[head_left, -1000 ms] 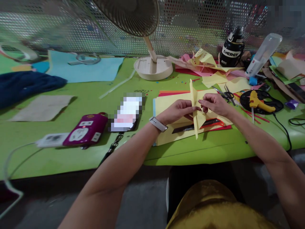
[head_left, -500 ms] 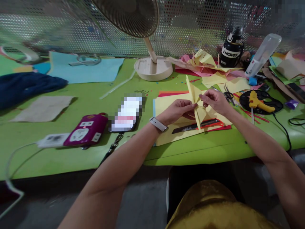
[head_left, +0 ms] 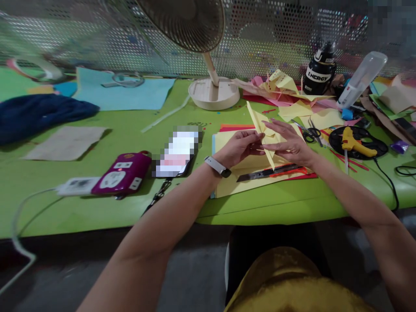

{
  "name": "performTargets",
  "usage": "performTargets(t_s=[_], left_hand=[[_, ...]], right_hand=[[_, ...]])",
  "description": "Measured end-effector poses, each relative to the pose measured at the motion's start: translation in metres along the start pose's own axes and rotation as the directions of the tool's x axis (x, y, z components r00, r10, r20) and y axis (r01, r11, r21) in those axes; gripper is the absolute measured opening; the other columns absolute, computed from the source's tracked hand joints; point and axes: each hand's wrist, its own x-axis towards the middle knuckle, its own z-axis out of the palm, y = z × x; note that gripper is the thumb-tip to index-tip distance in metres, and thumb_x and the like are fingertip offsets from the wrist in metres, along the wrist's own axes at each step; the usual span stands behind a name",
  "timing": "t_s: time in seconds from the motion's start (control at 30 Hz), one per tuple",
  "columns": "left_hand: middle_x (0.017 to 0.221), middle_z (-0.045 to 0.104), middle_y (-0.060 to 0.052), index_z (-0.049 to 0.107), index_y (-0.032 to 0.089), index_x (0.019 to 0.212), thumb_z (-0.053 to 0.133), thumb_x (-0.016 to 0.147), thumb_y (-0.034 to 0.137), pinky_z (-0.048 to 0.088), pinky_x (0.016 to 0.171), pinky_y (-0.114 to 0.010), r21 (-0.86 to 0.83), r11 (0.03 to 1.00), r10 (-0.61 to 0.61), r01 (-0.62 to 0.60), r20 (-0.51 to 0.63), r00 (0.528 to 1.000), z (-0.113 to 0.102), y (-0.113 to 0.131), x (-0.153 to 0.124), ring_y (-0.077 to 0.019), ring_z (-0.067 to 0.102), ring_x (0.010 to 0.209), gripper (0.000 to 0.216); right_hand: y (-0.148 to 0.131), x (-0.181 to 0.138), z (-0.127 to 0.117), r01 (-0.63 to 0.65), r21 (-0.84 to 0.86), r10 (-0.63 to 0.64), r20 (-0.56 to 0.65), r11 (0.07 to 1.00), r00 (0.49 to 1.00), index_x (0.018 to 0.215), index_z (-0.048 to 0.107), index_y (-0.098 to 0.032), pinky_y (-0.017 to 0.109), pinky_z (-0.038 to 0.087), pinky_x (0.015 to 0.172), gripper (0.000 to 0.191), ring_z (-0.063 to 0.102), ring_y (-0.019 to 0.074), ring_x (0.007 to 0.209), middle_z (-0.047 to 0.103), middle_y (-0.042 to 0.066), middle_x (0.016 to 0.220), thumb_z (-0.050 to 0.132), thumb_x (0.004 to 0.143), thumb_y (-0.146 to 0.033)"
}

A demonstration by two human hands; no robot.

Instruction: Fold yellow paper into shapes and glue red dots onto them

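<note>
A folded piece of yellow paper [head_left: 256,117] stands tilted above a stack of paper sheets, with a long narrow rolled or folded edge. My left hand [head_left: 238,147], wearing a watch, has its thumb and fingers closed on the paper's left side. Against its right side lies my right hand [head_left: 290,143], its fingers stretched out and spread over the folds. Part of the paper is hidden behind my fingers. Below both hands a utility knife [head_left: 260,174] with an orange and black body rests on the yellow sheets [head_left: 224,186].
A yellow glue gun [head_left: 360,145] sits on a black stand right of my right hand, near scissors [head_left: 310,133]. A fan [head_left: 214,97], a black bottle [head_left: 320,76] and paper scraps [head_left: 286,86] line the back. Left are a phone [head_left: 178,151] and a purple power socket [head_left: 121,173].
My right hand has gone from a pinch at the paper to spread fingers laid against it. The paper has tipped slightly left; my left hand still grips it. The view has shifted slightly.
</note>
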Motion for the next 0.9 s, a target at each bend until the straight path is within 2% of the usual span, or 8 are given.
performTargets(t_s=[0.3, 0.5, 0.63, 0.73, 0.9], left_hand=[[0.063, 0.064, 0.003, 0.064, 0.017, 0.075, 0.087, 0.070, 0.041, 0.061, 0.071, -0.028, 0.002, 0.999, 0.041, -0.042, 0.074, 0.996, -0.001, -0.004, 0.001, -0.0096, 0.064, 0.059, 0.034], [0.062, 0.067, 0.002, 0.065, 0.016, 0.073, 0.091, 0.064, 0.041, 0.059, 0.066, -0.026, -0.034, 0.999, 0.031, -0.029, 0.055, 0.998, 0.001, -0.004, -0.001, -0.0097, 0.063, 0.057, 0.037], [0.062, 0.067, 0.002, 0.064, 0.016, 0.071, 0.093, 0.062, 0.043, 0.059, 0.065, -0.024, -0.040, 0.999, 0.034, -0.032, 0.045, 0.998, 0.005, -0.003, -0.003, -0.0093, 0.063, 0.057, 0.040], [0.062, 0.065, 0.003, 0.065, 0.016, 0.073, 0.091, 0.066, 0.041, 0.060, 0.069, -0.026, -0.073, 0.995, 0.073, -0.070, 0.042, 0.996, 0.009, -0.004, -0.004, -0.0090, 0.064, 0.060, 0.037], [0.070, 0.069, 0.001, 0.065, 0.015, 0.079, 0.086, 0.075, 0.033, 0.062, 0.079, -0.030, -0.107, 0.988, 0.113, -0.114, -0.013, 0.994, 0.015, -0.006, -0.005, -0.0112, 0.069, 0.068, 0.028]], right_hand=[[0.000, 0.000, 0.001, -0.097, 0.093, 0.099, -0.024, 0.991, 0.995, 0.103, 0.080, -0.038, 0.064, 0.017, 0.126, 0.026, 0.025, 0.0293, 0.155, 0.041, -0.004, 0.162, 0.078, 0.084, -0.021], [-0.004, 0.002, 0.000, -0.137, 0.160, 0.140, -0.011, 0.978, 0.990, 0.096, 0.082, -0.038, 0.059, 0.014, 0.127, 0.019, 0.023, 0.0277, 0.156, 0.041, -0.005, 0.162, 0.082, 0.081, -0.025], [-0.006, 0.002, 0.002, -0.226, 0.205, 0.235, -0.021, 0.952, 0.972, 0.088, 0.082, -0.039, 0.053, 0.012, 0.129, 0.014, 0.017, 0.0229, 0.158, 0.043, -0.010, 0.159, 0.082, 0.080, -0.027], [-0.008, 0.001, 0.006, -0.277, 0.266, 0.303, -0.062, 0.923, 0.951, 0.082, 0.080, -0.033, 0.051, 0.013, 0.129, 0.004, 0.018, 0.0220, 0.158, 0.043, -0.008, 0.160, 0.078, 0.084, -0.030], [-0.013, 0.002, 0.013, -0.326, 0.315, 0.392, -0.174, 0.891, 0.903, 0.077, 0.073, -0.024, 0.051, 0.019, 0.127, 0.019, 0.030, 0.0227, 0.153, 0.051, 0.002, 0.154, 0.069, 0.091, -0.035]])
